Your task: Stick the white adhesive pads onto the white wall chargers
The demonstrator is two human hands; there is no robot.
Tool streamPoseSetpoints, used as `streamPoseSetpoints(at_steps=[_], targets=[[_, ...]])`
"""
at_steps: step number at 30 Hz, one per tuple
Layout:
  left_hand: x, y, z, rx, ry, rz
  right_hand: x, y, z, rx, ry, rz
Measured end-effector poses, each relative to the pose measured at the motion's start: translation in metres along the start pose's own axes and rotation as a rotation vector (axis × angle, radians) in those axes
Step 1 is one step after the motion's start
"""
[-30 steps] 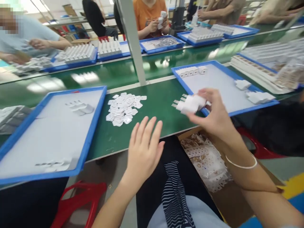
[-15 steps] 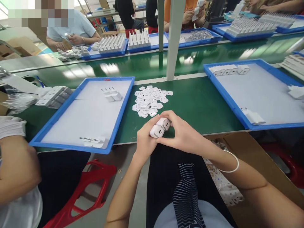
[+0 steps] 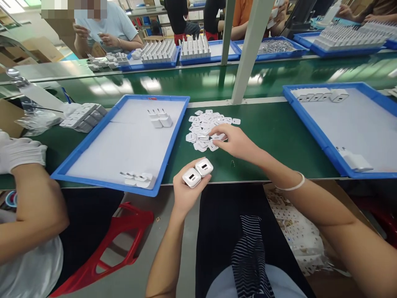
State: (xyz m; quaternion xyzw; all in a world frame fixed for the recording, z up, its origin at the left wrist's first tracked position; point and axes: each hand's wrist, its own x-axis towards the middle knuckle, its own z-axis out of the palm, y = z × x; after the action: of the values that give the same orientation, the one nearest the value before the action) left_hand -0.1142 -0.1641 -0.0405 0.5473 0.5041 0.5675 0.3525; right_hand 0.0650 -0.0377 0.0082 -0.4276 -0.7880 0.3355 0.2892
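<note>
My left hand holds two white chargers side by side at the near edge of the green table, port faces up. My right hand reaches forward onto a pile of small white stickers, thumb and forefinger pinching at one on the pile's near right side. Whether a sticker is lifted I cannot tell.
A blue tray to the left carries a few chargers. Another blue tray lies to the right with chargers along its far edge. A co-worker's gloved hand is at far left. A box of backing sheets sits under my right arm.
My right hand let go of the chargers and moved forward to the sticker pile. My left hand kept both chargers and turned their port faces up. The view shifted left.
</note>
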Motion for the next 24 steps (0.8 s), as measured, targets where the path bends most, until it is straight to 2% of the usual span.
streamPoseSetpoints(at_steps=[3, 7, 12, 24], targets=[[-0.004, 0.001, -0.001, -0.041, 0.000, -0.034, 0.037, 0.013, 0.012, -0.192, -0.033, 0.018], [-0.005, 0.001, -0.001, -0.053, -0.022, -0.060, 0.062, 0.023, 0.017, -0.194, -0.082, 0.116], [-0.003, -0.001, -0.002, -0.078, -0.043, -0.068, 0.069, 0.025, 0.015, -0.193, -0.101, 0.164], [-0.001, 0.001, -0.001, 0.039, -0.036, 0.036, 0.077, 0.015, 0.016, -0.354, -0.165, 0.060]])
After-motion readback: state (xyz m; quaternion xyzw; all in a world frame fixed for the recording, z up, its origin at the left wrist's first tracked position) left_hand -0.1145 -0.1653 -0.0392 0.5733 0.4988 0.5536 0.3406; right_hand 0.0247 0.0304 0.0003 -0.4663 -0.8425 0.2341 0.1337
